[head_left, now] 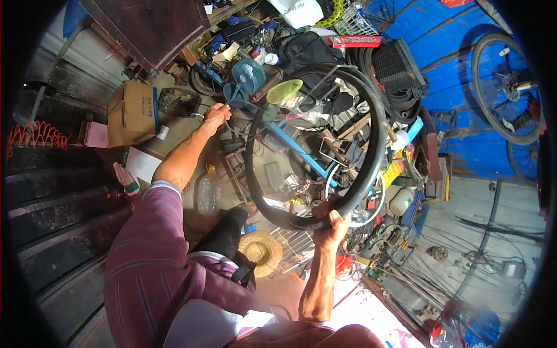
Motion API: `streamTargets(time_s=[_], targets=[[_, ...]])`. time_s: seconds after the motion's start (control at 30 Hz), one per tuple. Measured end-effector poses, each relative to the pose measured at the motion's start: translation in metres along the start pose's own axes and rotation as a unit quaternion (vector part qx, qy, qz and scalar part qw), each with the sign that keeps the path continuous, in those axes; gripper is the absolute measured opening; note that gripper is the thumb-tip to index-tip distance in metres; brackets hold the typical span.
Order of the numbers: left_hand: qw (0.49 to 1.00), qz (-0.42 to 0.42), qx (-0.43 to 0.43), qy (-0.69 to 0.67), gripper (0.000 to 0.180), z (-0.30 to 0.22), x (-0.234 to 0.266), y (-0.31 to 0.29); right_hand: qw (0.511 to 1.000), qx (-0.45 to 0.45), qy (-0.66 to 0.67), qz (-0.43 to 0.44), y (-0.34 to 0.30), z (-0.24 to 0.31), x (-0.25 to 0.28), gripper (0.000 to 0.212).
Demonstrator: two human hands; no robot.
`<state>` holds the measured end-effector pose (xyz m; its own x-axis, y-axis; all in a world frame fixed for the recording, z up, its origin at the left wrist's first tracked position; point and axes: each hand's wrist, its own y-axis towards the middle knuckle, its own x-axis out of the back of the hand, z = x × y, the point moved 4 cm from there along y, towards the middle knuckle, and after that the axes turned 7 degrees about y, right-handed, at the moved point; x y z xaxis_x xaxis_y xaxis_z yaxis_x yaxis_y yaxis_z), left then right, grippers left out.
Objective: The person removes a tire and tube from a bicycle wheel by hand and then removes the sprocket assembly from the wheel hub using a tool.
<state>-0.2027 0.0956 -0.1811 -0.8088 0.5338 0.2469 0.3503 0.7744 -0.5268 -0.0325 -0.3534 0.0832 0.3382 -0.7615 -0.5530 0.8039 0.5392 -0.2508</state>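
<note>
A large black bicycle tire (377, 145) is held up in front of me, its ring framing the clutter behind it. My right hand (332, 227) grips the tire's lower edge, thumb on top and fingers wrapped around it. Farther off to the left, my left hand (217, 116) is stretched out with its fingers closed. What they hold, if anything, is too small to make out. Just beyond that hand stands a small green fan (248, 75). Near the ring's upper part is a yellow-green oval object (284, 91).
A cardboard box (132, 116) stands at the left. A clear plastic bottle (209, 192) and a straw hat (260, 254) are on the floor near my legs. Tools and parts are heaped beyond the tire. A wheeled bike (477, 75) leans by the blue wall (435, 35) at right.
</note>
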Motion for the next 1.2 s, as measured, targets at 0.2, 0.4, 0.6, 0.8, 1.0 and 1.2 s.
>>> streamTargets(time_s=[0.2,0.4,0.6,0.8,1.0,1.2], targets=[[0.99,0.14,-0.004,-0.002,0.021,-0.005,-0.033,-0.045,0.998,0.027,-0.053,-0.001,-0.036,0.02,0.002,0.05],[0.971,0.215,-0.1,0.009,0.018,0.001,-0.092,-0.079,0.982,0.023,-0.188,-0.01,-0.08,0.014,0.013,0.054],[0.948,0.278,-0.124,0.092,0.024,-0.007,-0.16,-0.112,0.972,-0.027,-0.226,0.05,-0.121,0.035,0.002,0.055],[0.969,0.234,-0.043,0.062,0.021,0.016,-0.192,-0.107,0.957,-0.019,-0.263,0.12,-0.167,0.049,0.008,0.049],[0.921,0.14,-0.228,0.283,0.037,0.013,-0.189,-0.1,0.972,-0.044,-0.21,0.091,-0.198,0.046,0.019,0.052],[0.951,0.123,-0.188,0.214,0.031,0.044,-0.138,-0.076,0.978,-0.048,-0.185,0.087,-0.211,0.053,0.024,0.053]])
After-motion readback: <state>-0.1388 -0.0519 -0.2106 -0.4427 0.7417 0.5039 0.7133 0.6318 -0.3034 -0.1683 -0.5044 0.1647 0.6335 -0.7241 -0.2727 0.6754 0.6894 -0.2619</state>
